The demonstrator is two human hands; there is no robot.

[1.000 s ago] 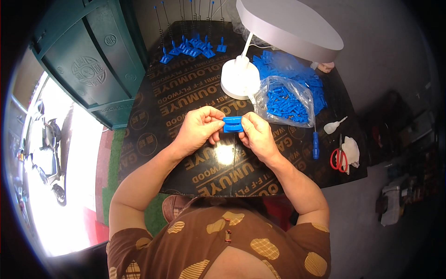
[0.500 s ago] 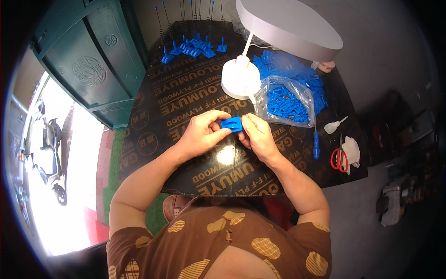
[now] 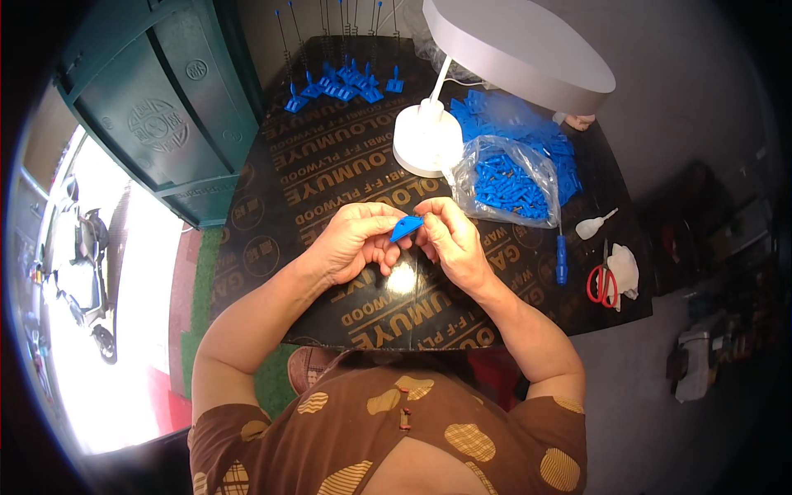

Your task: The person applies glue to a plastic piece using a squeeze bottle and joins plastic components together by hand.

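Between my two hands, above the middle of the dark printed table [image 3: 330,190], is a small blue plastic plate [image 3: 404,228], tilted so that it shows narrow. My left hand [image 3: 359,239] pinches its left side between thumb and fingers. At its right end, the thumb and fingertips of my right hand [image 3: 450,239] close on it; whether they also hold some smaller part, I cannot make out. A clear plastic bag [image 3: 516,181] of small blue pieces lies beyond my right hand, in front of a heap of blue plastic parts [image 3: 544,132].
A white lamp [image 3: 429,140] stands behind my hands, its wide head overhanging the blue heap. Blue bases with upright spring wires [image 3: 342,87] stand at the back left. On the right lie a blue-handled screwdriver [image 3: 562,260], red-handled scissors [image 3: 601,285], a white squeeze bulb [image 3: 590,227] and a crumpled white cloth [image 3: 624,268].
The blue plate has been turned from its broad face to a tilted, narrow view. My left fingers have shifted on it and spread lower, while my right hand stays by its right end.
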